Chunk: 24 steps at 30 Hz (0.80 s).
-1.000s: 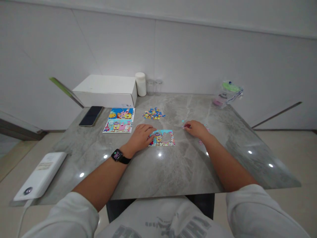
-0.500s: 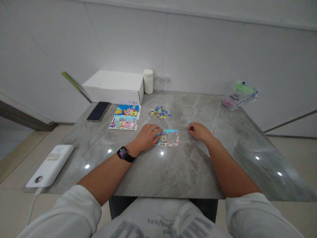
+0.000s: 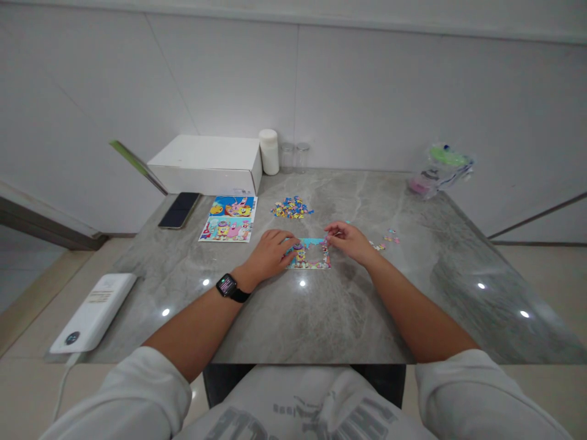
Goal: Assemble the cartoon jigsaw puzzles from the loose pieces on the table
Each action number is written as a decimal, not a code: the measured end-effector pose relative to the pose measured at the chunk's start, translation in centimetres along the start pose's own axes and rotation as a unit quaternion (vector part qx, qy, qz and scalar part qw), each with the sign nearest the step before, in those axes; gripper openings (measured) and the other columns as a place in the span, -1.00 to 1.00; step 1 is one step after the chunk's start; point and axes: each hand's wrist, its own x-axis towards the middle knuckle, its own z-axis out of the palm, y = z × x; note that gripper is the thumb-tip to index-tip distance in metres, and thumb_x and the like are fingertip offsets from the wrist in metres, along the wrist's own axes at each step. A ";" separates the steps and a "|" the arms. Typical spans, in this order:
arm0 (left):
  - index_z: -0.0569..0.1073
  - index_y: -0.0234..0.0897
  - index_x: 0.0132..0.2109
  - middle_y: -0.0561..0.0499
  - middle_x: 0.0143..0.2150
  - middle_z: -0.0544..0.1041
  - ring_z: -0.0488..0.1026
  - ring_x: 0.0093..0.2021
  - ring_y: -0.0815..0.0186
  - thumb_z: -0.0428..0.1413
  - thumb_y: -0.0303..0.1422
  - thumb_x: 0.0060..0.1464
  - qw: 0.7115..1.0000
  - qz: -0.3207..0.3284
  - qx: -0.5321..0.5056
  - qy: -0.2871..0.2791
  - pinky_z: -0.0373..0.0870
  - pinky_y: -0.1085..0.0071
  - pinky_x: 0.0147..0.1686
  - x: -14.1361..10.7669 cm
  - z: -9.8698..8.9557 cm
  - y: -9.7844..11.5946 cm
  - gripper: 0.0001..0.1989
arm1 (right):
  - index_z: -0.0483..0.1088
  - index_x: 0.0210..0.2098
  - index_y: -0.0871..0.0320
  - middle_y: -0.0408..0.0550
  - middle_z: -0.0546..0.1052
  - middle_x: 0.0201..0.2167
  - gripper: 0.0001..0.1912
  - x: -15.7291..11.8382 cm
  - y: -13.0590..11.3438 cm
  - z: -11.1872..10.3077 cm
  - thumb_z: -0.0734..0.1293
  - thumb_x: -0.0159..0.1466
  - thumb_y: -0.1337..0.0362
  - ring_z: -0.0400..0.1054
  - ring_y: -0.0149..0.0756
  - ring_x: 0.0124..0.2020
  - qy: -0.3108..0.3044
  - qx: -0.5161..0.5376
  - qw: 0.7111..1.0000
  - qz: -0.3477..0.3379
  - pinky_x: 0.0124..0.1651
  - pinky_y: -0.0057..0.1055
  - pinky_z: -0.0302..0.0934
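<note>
A partly filled cartoon jigsaw puzzle (image 3: 310, 266) lies flat on the table, with a grey gap in its right half. Across its left part rests my left hand (image 3: 274, 252), fingers stretched out and holding nothing. At the puzzle's upper right edge, my right hand (image 3: 347, 241) pinches what looks like a small puzzle piece, mostly hidden by the fingertips. Several loose pieces (image 3: 391, 236) are scattered to the right of that hand. A light blue piece (image 3: 348, 222) shows just behind it. Farther back is a pile of mixed pieces (image 3: 292, 208).
A printed picture sheet (image 3: 227, 230) and a phone (image 3: 180, 210) lie to the left. Behind them stand a white box (image 3: 206, 165), a white bottle (image 3: 269, 153) and two glass jars (image 3: 294, 159). A plastic bag (image 3: 440, 171) sits at back right, a power bank (image 3: 94, 311) at front left.
My right hand has moved left from beside the light blue piece to the puzzle's right edge. More loose pieces show beside its wrist. My left hand stays on the puzzle.
</note>
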 end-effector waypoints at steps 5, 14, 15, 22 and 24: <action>0.49 -0.18 0.24 -0.17 0.17 0.56 0.45 0.16 0.07 0.06 -0.23 0.41 0.999 0.010 -0.022 0.024 0.33 0.05 0.22 0.1 -0.1 0.6 -0.65 | 0.48 -0.09 0.05 -0.17 0.55 -0.32 -0.57 -1.0 -1.0 3.2 0.54 0.09 0.08 0.46 -0.30 -0.34 -0.022 0.074 0.997 0.009 -0.21 -0.32 0.39; 0.52 -0.14 0.19 -0.15 0.13 0.58 0.47 0.13 0.10 0.08 -0.19 0.41 0.998 0.017 -0.049 0.035 0.35 0.04 0.21 0.1 0.2 1.3 -0.68 | 0.50 -0.09 0.06 -0.18 0.56 -0.34 -0.60 -1.5 -1.1 4.9 0.55 0.11 0.11 0.45 -0.31 -0.30 -0.046 0.098 0.994 0.004 -0.19 -0.37 0.33; 0.54 -0.14 0.17 -0.14 0.13 0.58 0.47 0.12 0.10 0.09 -0.19 0.40 0.998 0.017 -0.047 0.038 0.35 0.05 0.20 0.1 0.2 1.3 -0.69 | 0.50 -0.09 0.06 -0.18 0.56 -0.34 -0.60 -1.5 -1.1 5.0 0.55 0.11 0.11 0.44 -0.31 -0.31 -0.048 0.099 0.994 0.005 -0.19 -0.37 0.33; 0.57 -0.16 0.07 -0.12 0.07 0.61 0.48 0.07 0.13 0.10 -0.19 0.39 0.998 0.021 -0.041 0.051 0.36 0.09 0.15 0.3 0.1 1.5 -0.75 | 0.50 -0.07 0.08 -0.18 0.53 -0.35 -0.59 -1.6 -0.9 5.8 0.53 0.13 0.08 0.42 -0.33 -0.34 -0.058 0.090 0.994 -0.005 -0.24 -0.39 0.30; 0.56 -0.16 0.06 -0.12 0.07 0.61 0.49 0.07 0.13 0.09 -0.19 0.40 0.998 0.018 -0.040 0.049 0.36 0.09 0.15 0.3 0.1 1.5 -0.75 | 0.51 -0.07 0.08 -0.17 0.54 -0.35 -0.58 -1.5 -0.8 5.7 0.53 0.14 0.06 0.42 -0.33 -0.34 -0.055 0.069 0.996 -0.015 -0.24 -0.38 0.30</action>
